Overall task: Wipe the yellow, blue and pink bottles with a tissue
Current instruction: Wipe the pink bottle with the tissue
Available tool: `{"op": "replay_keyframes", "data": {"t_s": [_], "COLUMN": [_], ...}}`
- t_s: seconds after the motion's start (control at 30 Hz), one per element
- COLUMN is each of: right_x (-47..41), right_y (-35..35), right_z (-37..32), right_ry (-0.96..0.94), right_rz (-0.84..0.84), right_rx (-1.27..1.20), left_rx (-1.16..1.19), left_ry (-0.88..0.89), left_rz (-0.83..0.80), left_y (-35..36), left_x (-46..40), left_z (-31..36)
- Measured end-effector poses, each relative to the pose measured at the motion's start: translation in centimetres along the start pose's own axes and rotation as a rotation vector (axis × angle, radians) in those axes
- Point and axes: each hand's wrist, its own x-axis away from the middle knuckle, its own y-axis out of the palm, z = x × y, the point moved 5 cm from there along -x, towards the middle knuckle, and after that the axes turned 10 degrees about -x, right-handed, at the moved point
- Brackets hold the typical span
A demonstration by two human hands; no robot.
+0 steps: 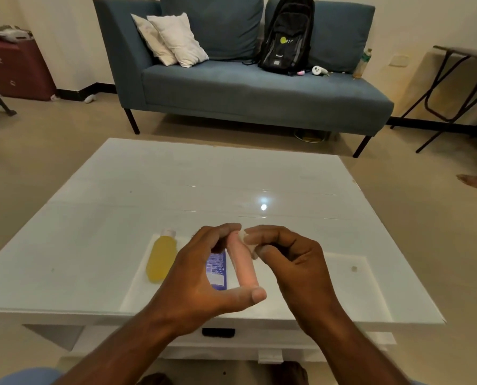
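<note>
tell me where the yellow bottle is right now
In the head view the yellow bottle lies flat on the white table, just left of the left hand, apart from it.

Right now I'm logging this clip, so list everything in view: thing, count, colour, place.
Glossy coffee table: one, white, centre.
Plastic yellow bottle: one, lying on table, left.
Labelled blue bottle: one, behind left hand.
Slim pink bottle: one, held above table.
Crumpled tissue: one, white, against pink bottle.
Fabric sofa: one, blue-grey, background.
Pillows: two, white, on sofa.
Backpack: one, black, on sofa.
Left hand: holds pink bottle.
Right hand: pinches tissue.
</note>
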Motion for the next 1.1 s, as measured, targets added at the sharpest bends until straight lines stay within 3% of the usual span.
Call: {"op": "replay_keyframes", "data": {"t_s": [0.17, 0.3, 0.43, 0.57, 0.7, 0.83, 0.97, 1.1], "right_x": [0.6, 0.3, 0.4, 0.3, 0.6, 0.5, 0.6, 0.3], "right_y": [0.6, 0.3, 0.5, 0.8, 1.0, 1.2, 0.8, 1.1], "right_z": [-1.0, 0.3, -0.1, 0.4, 0.3, 0.0, 0.0, 1.2], "right_ry": [-0.078, 0.032, -0.031, 0.032, -0.009, -0.006, -0.032, 0.151], "right_rz": [-0.042, 0.007, 0.004, -0.029, -0.044, -0.064, -0.059, -0.079], "right_rx": [-0.054, 0.070, -0.002, 0.074, -0.036, 0.056, 0.058, 0.103], "left_rx": [0.069, 0.049, 0.097, 0.070, 0.131, 0.105, 0.045, -0.105], "left_ry": [-0.019, 0.002, -0.064, -0.037, -0.096, -0.056, -0.067, -0.001], "left_rz": [0.074, 0.021, 0.104, 0.051, 0.116, 0.015, 0.020, -0.031], "left_y": [-1.1, -0.6, -1.3, -0.9, -1.7, -0.9, -0.8, -0.4], "left_x": [-0.5, 0.1, -0.6, -0.2, -0.8, -0.1, -0.5, -0.1], "left_z": [-0.9, -0.2, -1.3, -0.6, -1.4, -0.7, -1.0, -0.3]}}
